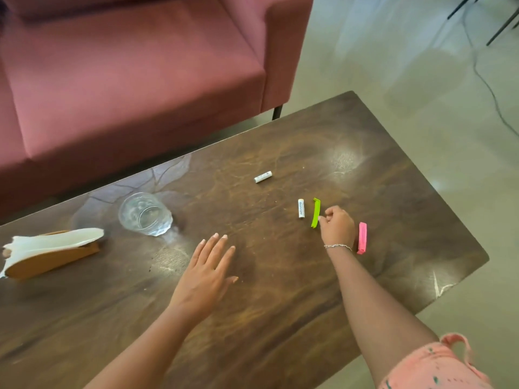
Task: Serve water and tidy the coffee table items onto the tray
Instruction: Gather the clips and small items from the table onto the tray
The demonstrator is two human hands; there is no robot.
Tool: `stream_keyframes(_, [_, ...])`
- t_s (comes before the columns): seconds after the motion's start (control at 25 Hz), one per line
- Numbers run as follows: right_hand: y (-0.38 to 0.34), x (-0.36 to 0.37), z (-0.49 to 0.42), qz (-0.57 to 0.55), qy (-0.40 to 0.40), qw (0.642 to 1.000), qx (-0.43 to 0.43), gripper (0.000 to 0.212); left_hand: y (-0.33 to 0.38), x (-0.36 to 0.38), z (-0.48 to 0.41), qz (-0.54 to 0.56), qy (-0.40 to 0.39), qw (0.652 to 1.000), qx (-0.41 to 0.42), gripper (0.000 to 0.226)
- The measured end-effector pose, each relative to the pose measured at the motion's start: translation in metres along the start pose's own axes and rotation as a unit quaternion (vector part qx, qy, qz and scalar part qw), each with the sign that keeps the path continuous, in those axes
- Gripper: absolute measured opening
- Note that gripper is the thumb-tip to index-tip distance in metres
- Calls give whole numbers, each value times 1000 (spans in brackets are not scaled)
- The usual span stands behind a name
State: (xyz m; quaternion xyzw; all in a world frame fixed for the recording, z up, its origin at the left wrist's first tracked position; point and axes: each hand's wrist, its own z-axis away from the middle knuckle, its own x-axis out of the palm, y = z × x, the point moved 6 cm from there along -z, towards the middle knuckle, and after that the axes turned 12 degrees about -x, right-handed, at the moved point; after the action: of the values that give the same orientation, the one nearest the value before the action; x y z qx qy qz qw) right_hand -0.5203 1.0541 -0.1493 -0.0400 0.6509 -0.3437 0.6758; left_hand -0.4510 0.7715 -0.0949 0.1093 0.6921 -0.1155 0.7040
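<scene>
A clear drinking glass [145, 213] stands on the dark wooden coffee table [280, 276], left of centre. Two white batteries lie further right: one [263, 176] toward the sofa, the other [301, 208] beside a green bag clip [315, 212]. My right hand [337, 227] is curled with its fingertips touching the green clip's near end; I cannot tell whether it grips it. A pink bag clip [362, 238] lies just right of that hand. My left hand [206, 272] hovers flat with fingers spread over the table's middle, holding nothing. No tray is in view.
A wooden napkin holder [50, 255] with white napkins leans at the table's left edge. A dusty-pink sofa [126, 74] runs along the far side. The table's right corner [487, 259] borders the grey floor, where a cable lies.
</scene>
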Motion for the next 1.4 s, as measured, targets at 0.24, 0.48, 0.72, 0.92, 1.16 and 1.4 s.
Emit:
stream_keyframes(0.24, [1, 29, -21, 19, -24, 999, 20, 28, 7, 14, -11, -21, -7, 1000, 22, 59])
stream_keyframes(0.48, [12, 11, -23, 6, 18, 999, 34, 18, 41, 16, -44, 15, -13, 995, 93, 54])
stream_keyframes(0.72, [43, -59, 1, -38, 138, 989, -24, 18, 129, 12, -100, 32, 1, 965, 261, 18])
stream_keyframes(0.92, [105, -84, 49, -44, 186, 981, 27, 18, 218, 24, -123, 12, -12, 929, 369, 26])
stream_keyframes(1.16, [142, -84, 94, -24, 195, 979, 45, 24, 283, 81, -133, -143, -107, 896, 407, 46])
stream_keyframes(1.4, [149, -80, 106, -15, 196, 979, 48, 25, 269, 72, -125, -139, 6, 884, 447, 14])
